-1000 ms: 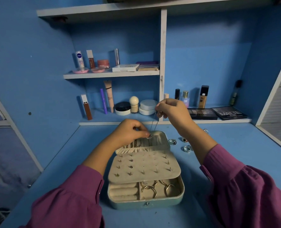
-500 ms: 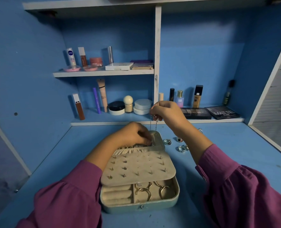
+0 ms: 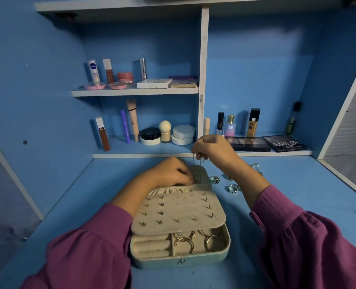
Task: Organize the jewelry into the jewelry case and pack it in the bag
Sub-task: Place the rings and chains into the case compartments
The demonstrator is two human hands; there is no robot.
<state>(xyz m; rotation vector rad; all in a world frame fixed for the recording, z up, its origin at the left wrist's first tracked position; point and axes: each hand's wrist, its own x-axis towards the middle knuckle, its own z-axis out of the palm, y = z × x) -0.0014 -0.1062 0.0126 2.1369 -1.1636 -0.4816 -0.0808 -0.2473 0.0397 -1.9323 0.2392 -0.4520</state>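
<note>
An open pale green jewelry case (image 3: 225, 254) sits on the blue desk. Its beige flap (image 3: 179, 213) carries several stud earrings, and gold hoops (image 3: 186, 243) lie in the front compartment. My right hand (image 3: 212, 150) pinches a thin chain necklace (image 3: 196, 161) that hangs down toward the case's lid. My left hand (image 3: 170, 173) rests at the lid's elastic pocket (image 3: 168, 190), fingers curled on the chain's lower end; the exact hold is hidden. Several rings (image 3: 232, 187) lie on the desk to the right of the case. No bag is in view.
Cosmetics fill the back shelves: tubes, jars (image 3: 183, 134) and bottles (image 3: 254, 122). Two dark eyeshadow palettes (image 3: 284, 143) lie at the back right. White side panels slope in on both sides of the blue desk (image 3: 298, 195).
My left hand has pushed the chain's lower end down from above the lid to the lid's pocket. My right hand still holds the chain's top, slightly lower.
</note>
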